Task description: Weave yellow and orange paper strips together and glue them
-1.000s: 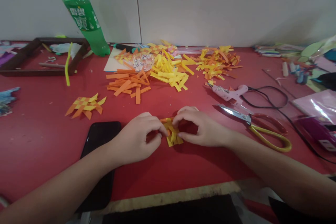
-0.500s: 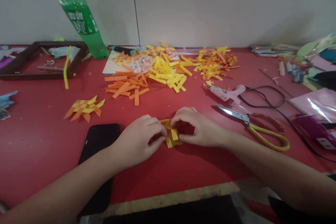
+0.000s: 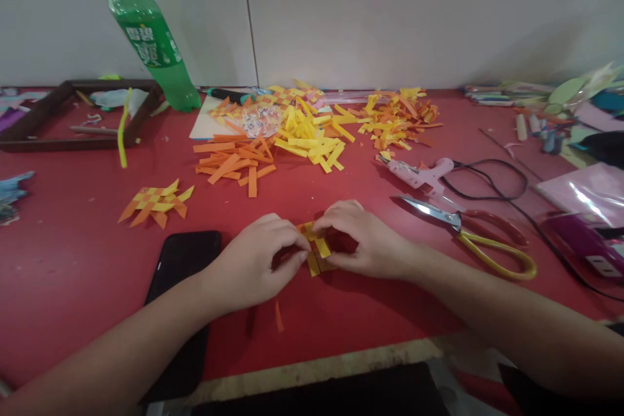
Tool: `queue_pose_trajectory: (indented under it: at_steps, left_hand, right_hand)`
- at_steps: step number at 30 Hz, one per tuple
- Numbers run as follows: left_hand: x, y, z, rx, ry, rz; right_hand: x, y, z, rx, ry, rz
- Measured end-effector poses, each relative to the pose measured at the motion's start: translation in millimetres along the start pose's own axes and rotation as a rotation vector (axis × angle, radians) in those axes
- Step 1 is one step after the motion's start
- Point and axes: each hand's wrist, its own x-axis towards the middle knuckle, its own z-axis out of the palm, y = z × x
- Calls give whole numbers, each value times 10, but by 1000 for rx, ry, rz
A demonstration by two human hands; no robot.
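Observation:
Yellow and orange paper strips, crossed over one another, lie on the red table between my two hands. My left hand is closed, thumb and forefinger pinched at the left edge of these strips. A narrow orange strip shows below that hand; its upper end is hidden. From the right, my right hand is curled over the strips, its fingers and thumb closed on their right side. Its fingertips cover part of the weave. A woven orange-and-yellow paper fish lies to the left, beyond a black phone partly under my left forearm.
Orange strips and yellow strips lie in piles behind my hands. Scissors and a pink glue gun with its cord are at the right. A green bottle stands beside a dark frame at back left.
The narrow orange strip has come into sight below my left hand. The yellow strip between my hands has tilted slightly. Both hands stay in nearly the same place.

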Motion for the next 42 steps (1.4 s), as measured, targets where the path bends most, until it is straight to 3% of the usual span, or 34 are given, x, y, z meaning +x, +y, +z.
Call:
queue_pose_trajectory:
  at_steps: [20,24,42]
  left_hand:
    - [11,-39,0,-13,-4,-31]
    - [9,-38,2,-23,4,-104]
    - [11,-64,-5,11,-27,-56]
  right_hand:
    - [-63,-65,-19,-18,131,-4]
    - [-77,-66,-29,-23,172,0]
    - [-79,-27,-149,-1,-6,-25]
